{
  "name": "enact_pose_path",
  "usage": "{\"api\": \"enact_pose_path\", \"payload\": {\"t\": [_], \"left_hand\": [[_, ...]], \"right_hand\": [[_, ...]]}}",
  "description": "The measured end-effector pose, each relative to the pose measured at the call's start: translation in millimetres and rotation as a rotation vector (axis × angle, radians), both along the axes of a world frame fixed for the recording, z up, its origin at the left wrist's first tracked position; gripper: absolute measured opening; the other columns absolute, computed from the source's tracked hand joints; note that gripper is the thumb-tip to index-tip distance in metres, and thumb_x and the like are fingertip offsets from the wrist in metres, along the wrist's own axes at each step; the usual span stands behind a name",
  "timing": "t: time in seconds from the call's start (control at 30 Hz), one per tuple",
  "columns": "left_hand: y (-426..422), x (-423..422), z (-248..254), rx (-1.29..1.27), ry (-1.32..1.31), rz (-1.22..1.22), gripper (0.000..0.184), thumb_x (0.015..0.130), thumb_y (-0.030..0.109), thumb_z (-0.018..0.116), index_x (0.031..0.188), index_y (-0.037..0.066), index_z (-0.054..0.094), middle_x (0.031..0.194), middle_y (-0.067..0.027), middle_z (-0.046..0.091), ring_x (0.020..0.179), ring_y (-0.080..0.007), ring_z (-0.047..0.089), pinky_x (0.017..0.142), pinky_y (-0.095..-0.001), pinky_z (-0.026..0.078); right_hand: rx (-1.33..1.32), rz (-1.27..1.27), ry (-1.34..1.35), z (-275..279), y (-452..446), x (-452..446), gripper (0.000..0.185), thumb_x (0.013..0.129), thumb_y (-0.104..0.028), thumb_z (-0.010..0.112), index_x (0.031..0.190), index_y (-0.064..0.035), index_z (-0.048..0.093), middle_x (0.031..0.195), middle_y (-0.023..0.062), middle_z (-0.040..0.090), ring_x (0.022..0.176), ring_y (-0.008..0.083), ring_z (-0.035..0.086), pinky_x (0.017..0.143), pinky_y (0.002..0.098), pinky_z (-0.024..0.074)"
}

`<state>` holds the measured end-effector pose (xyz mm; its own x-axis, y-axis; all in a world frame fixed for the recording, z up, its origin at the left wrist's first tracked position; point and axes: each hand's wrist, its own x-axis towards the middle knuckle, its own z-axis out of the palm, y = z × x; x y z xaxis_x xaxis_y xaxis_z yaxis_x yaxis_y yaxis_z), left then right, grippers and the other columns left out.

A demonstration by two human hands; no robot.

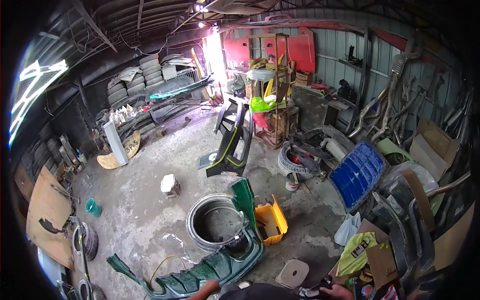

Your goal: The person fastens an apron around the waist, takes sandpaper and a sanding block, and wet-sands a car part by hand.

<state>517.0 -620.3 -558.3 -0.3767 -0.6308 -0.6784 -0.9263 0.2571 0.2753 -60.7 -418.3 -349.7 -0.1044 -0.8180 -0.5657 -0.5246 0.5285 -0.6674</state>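
Note:
A green car bumper (210,277) lies in front of me, its near edge by the bottom of the head view. My left hand (204,289) shows only in part at that edge; its fingers cannot be made out. Lower right, my right hand (337,291) is closed around a small dark object, partly cut off by the frame, whose kind I cannot tell. A white plastic stool (293,273) stands left of that hand. Behind the bumper is a large round wheel rim or tyre (191,231), with one bumper end resting against it.
A yellow bin (283,220) stands beyond the bumper. Boxes and car parts crowd the right, with a blue ribbed panel (357,175) and a white bag (347,229). A white bucket (170,186), a teal bucket (93,207) and a black bumper piece (231,145) stand on the floor.

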Motion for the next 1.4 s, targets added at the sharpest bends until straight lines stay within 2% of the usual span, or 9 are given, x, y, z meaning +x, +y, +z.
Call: {"api": "enact_pose_path", "payload": {"t": [0.03,0.1,0.33,0.53,0.77,1.03,1.4], "left_hand": [[23.3,23.3,1.5,0.149,-0.076,0.049,0.035,0.082,0.028,0.061,0.106,0.002,0.064,0.098,-0.0231,0.068,0.091,-0.0410,0.066,0.080,-0.0512,0.053],[46.5,44.9,20.7,0.286,-0.130,0.186,0.036,0.083,0.028,0.060,0.107,0.002,0.064,0.098,-0.0225,0.068,0.091,-0.0399,0.066,0.079,-0.0503,0.053],[44.1,24.7,56.9,0.290,0.077,0.365,0.037,0.085,0.029,0.060,0.110,0.002,0.064,0.099,-0.0203,0.069,0.091,-0.0360,0.065,0.079,-0.0471,0.052],[32.2,-20.9,103.6,0.332,0.276,0.309,0.037,0.087,0.029,0.060,0.112,0.001,0.063,0.100,-0.0185,0.069,0.091,-0.0327,0.065,0.079,-0.0444,0.052],[28.7,-43.9,147.4,0.478,0.320,0.205,0.038,0.089,0.029,0.059,0.114,0.001,0.063,0.102,-0.0163,0.069,0.090,-0.0288,0.064,0.078,-0.0412,0.052],[67.1,-24.6,204.5,0.666,0.321,0.136,0.039,0.091,0.030,0.059,0.117,0.000,0.062,0.103,-0.0139,0.069,0.090,-0.0243,0.064,0.078,-0.0376,0.052],[141.0,7.5,287.5,0.907,0.332,0.182,0.041,0.094,0.030,0.058,0.121,-0.001,0.061,0.105,-0.0105,0.069,0.090,-0.0182,0.063,0.077,-0.0327,0.051]], "right_hand": [[0.001,-0.031,-0.103,1.0,11.7,3.3,0.063,0.090,-0.055,0.057,0.093,0.0082,0.064,0.066,0.0167,0.058,0.063,0.0221,0.056,0.060,0.0409,0.0455],[0.116,-0.063,-0.151,20.1,4.9,19.2,0.062,0.091,-0.054,0.057,0.094,0.0076,0.064,0.066,0.0162,0.058,0.062,0.0214,0.055,0.059,0.0400,0.0448],[0.257,-0.084,-0.203,27.2,-3.8,43.7,0.056,0.092,-0.050,0.056,0.095,0.0056,0.064,0.066,0.0143,0.057,0.061,0.0188,0.052,0.058,0.0372,0.0423],[0.324,-0.101,-0.243,25.8,18.2,53.5,0.052,0.094,-0.047,0.055,0.096,0.0039,0.064,0.067,0.0127,0.056,0.059,0.0166,0.049,0.056,0.0348,0.0401],[0.385,-0.154,-0.300,24.3,52.6,67.1,0.046,0.095,-0.043,0.054,0.098,0.0019,0.064,0.067,0.0109,0.055,0.057,0.0140,0.046,0.054,0.0319,0.0377],[0.510,-0.197,-0.430,24.4,115.4,95.7,0.041,0.097,-0.039,0.052,0.099,-0.0003,0.064,0.068,0.0088,0.054,0.055,0.0111,0.043,0.052,0.0287,0.0348],[0.814,-0.267,-0.641,42.2,194.0,121.1,0.033,0.100,-0.033,0.050,0.102,-0.0034,0.064,0.068,0.0058,0.052,0.052,0.0071,0.038,0.049,0.0242,0.0309]]}}
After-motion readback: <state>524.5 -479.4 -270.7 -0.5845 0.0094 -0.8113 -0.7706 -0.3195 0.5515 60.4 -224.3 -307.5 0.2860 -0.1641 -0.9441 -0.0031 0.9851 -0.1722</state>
